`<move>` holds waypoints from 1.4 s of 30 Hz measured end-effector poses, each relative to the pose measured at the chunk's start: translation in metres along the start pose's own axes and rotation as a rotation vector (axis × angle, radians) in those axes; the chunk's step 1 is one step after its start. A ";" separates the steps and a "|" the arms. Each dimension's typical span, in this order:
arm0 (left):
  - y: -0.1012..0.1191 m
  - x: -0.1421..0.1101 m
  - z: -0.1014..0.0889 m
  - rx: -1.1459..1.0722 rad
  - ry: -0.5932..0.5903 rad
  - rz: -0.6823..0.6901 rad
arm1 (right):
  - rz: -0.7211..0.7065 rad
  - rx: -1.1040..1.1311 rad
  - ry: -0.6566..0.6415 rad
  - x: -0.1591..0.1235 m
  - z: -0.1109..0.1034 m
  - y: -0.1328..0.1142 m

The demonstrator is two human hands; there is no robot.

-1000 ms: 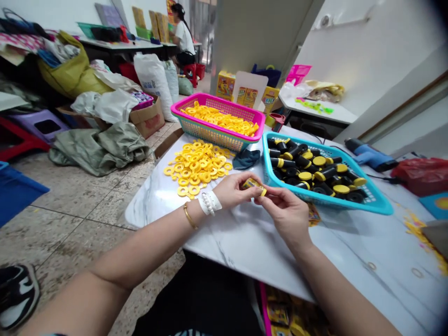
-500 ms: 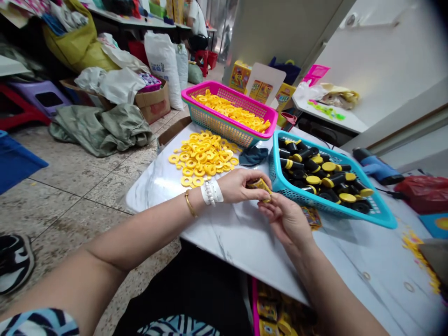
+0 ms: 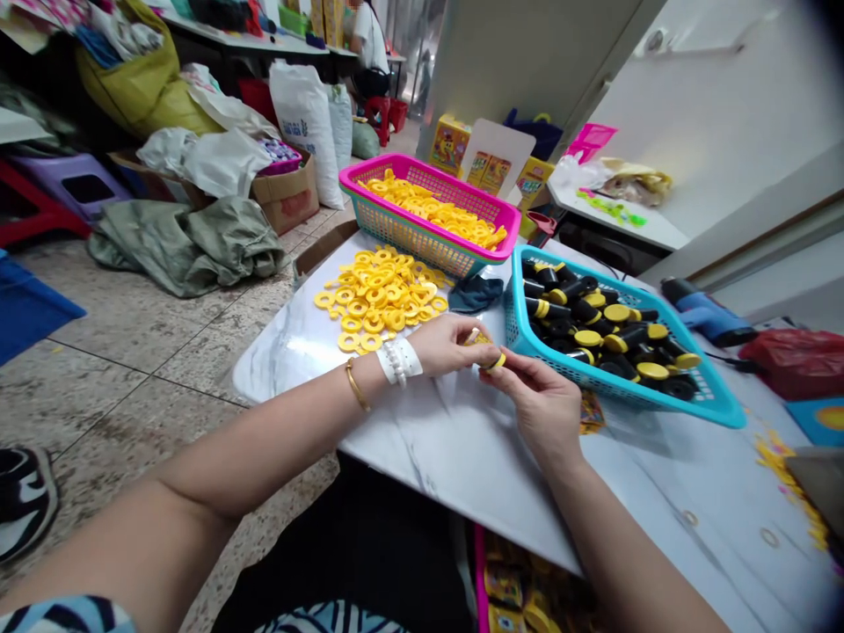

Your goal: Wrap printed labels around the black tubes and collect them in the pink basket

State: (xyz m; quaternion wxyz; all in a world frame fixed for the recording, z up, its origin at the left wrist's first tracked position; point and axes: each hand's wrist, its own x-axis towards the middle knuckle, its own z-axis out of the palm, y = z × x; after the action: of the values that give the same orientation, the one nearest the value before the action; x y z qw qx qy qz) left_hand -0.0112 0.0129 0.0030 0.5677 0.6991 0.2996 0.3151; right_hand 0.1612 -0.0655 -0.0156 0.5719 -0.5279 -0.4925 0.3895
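My left hand [image 3: 448, 345] and my right hand [image 3: 537, 397] meet over the white marble table [image 3: 462, 440], fingers pinched together on a small yellow part [image 3: 491, 355] held between them. Just behind my hands a loose pile of yellow rings [image 3: 379, 297] lies on the table. To the right stands a blue basket [image 3: 705, 400] filled with black pieces with yellow caps [image 3: 600, 330]. A pink-rimmed basket [image 3: 422, 171] of more yellow rings stands at the back.
A dark cloth [image 3: 476, 293] lies between the baskets. A blue tool [image 3: 705, 312] and a red bag [image 3: 797, 356] sit at the right. Bags, boxes and stools crowd the floor on the left. Another person [image 3: 369, 40] sits far back.
My hands have stayed at the basket's near corner while my fingers turn the yellow part. The view shifted down and left compared with a second ago.
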 end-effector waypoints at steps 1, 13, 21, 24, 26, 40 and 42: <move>0.001 0.000 0.000 0.010 -0.005 0.015 | -0.015 -0.008 0.003 -0.001 0.001 0.001; -0.005 0.000 0.001 -0.131 -0.014 -0.021 | -0.291 -0.129 0.022 -0.002 -0.002 0.010; 0.007 -0.013 -0.003 0.273 0.046 0.205 | 0.216 0.201 -0.046 0.001 0.007 -0.014; 0.010 -0.011 0.000 0.096 0.037 0.049 | 0.086 0.229 -0.093 0.005 0.008 -0.013; 0.012 -0.015 0.005 0.040 0.045 -0.074 | -0.126 0.097 -0.087 0.006 0.007 -0.011; 0.034 -0.157 0.035 -0.426 0.225 -0.629 | -0.949 -0.181 -0.520 -0.058 0.025 -0.023; 0.038 -0.155 0.039 -0.362 0.281 -0.629 | -0.837 -0.092 -0.491 -0.060 0.027 -0.024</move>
State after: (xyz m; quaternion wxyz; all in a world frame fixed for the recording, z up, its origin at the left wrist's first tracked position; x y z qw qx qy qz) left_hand -0.0751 -0.1374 0.0182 0.7042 0.4116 0.5136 0.2662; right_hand 0.1209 -0.1208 -0.0024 0.5224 -0.2018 -0.7997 0.2167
